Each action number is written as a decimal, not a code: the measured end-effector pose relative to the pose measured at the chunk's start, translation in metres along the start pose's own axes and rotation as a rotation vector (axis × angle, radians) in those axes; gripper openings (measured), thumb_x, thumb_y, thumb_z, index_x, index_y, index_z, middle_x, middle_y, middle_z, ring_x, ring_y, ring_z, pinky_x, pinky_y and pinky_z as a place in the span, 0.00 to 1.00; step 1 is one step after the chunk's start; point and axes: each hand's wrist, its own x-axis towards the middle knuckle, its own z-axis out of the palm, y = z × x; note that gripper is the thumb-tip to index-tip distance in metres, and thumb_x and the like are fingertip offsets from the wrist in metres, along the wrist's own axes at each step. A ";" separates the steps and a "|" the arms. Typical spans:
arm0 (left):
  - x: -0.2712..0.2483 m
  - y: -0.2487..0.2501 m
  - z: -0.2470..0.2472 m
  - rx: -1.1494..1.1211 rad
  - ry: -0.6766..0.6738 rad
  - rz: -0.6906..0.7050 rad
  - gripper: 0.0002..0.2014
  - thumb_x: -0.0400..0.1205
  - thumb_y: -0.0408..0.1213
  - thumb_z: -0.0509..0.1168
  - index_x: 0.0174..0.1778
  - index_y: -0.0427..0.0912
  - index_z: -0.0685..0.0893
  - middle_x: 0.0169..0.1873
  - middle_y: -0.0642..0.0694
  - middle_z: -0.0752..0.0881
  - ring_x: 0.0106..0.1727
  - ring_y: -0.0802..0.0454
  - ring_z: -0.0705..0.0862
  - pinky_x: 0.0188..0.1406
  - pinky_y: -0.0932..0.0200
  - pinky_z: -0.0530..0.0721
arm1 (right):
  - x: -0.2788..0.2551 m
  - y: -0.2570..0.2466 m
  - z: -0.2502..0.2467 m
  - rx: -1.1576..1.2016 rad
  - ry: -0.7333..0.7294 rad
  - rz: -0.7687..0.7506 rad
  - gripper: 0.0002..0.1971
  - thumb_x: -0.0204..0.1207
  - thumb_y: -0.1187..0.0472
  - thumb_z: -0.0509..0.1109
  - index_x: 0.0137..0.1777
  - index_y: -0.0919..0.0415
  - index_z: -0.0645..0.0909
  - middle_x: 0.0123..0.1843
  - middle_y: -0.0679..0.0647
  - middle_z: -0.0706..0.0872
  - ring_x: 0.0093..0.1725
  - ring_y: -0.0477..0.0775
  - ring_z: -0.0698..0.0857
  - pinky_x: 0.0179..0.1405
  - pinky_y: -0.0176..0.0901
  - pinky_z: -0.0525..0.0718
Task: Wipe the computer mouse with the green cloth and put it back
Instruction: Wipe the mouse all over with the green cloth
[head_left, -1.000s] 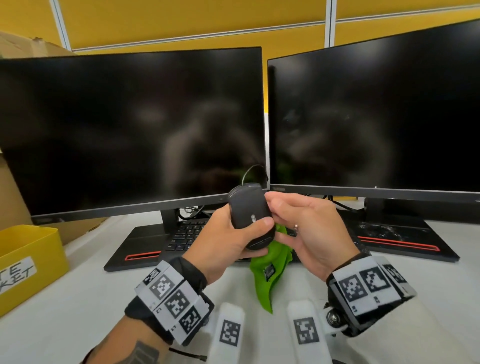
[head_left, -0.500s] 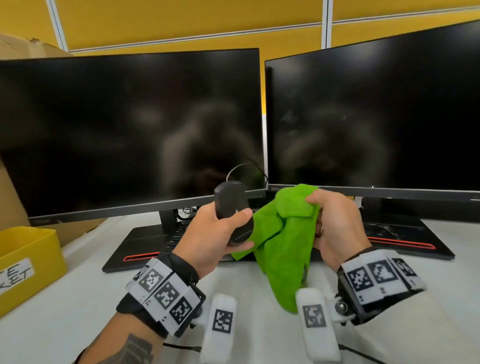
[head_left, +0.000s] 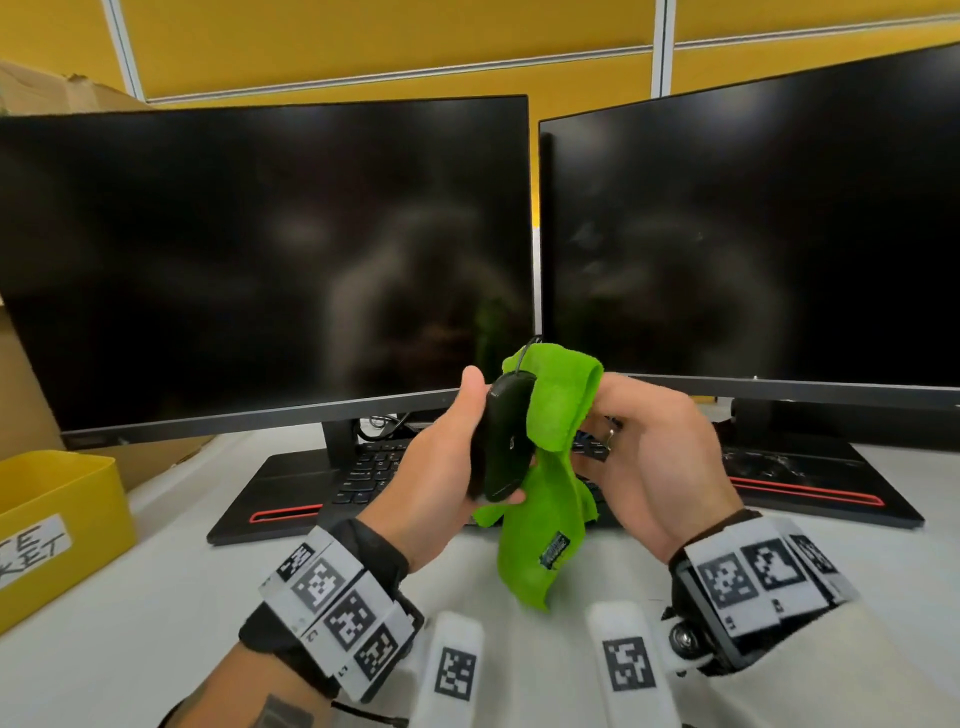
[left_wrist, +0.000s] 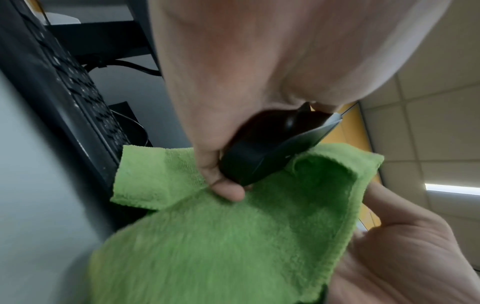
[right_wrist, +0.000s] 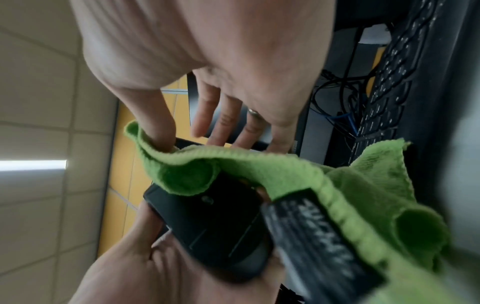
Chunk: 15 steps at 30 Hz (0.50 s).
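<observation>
My left hand (head_left: 441, 462) grips a black wired computer mouse (head_left: 506, 436) in the air in front of the monitors, turned on its edge with its cable end up. The green cloth (head_left: 558, 410) lies against the mouse's right side, and its lower end with a black label hangs toward the desk. My right hand (head_left: 649, 447) holds the cloth between thumb and fingers. In the left wrist view my left fingertips (left_wrist: 228, 191) curl under the mouse (left_wrist: 270, 148) above the cloth (left_wrist: 233, 236). In the right wrist view the cloth (right_wrist: 259, 164) folds over the mouse's (right_wrist: 221, 222) front end.
Two dark monitors (head_left: 270, 260) (head_left: 753, 234) stand close behind my hands. A black keyboard (head_left: 363, 478) lies on the left monitor's base. A yellow bin (head_left: 57, 514) sits at the left edge of the white desk (head_left: 156, 597), with a cardboard box behind it.
The cloth hung below the mouse a second ago. My right hand has lifted it and brought it against the mouse's side. My left hand has turned the mouse on edge.
</observation>
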 end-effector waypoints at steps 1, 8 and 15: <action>0.000 0.000 0.001 0.020 0.005 0.030 0.30 0.76 0.70 0.57 0.60 0.55 0.92 0.57 0.35 0.93 0.55 0.40 0.91 0.55 0.41 0.86 | 0.000 0.000 0.001 -0.061 0.010 -0.041 0.13 0.74 0.68 0.75 0.57 0.72 0.88 0.50 0.69 0.91 0.48 0.64 0.88 0.48 0.61 0.83; -0.012 0.003 0.000 0.274 -0.099 0.316 0.26 0.88 0.60 0.43 0.76 0.59 0.76 0.67 0.40 0.90 0.68 0.39 0.89 0.66 0.36 0.90 | -0.012 -0.001 0.013 -0.102 -0.084 -0.081 0.17 0.72 0.61 0.80 0.61 0.64 0.93 0.56 0.73 0.90 0.43 0.54 0.93 0.35 0.53 0.91; -0.014 0.002 0.003 0.463 -0.124 0.393 0.18 0.96 0.39 0.45 0.79 0.43 0.71 0.67 0.42 0.86 0.69 0.49 0.88 0.63 0.61 0.88 | -0.013 0.007 0.020 -0.156 0.036 -0.149 0.02 0.74 0.68 0.82 0.45 0.67 0.94 0.50 0.69 0.95 0.44 0.62 0.93 0.46 0.66 0.93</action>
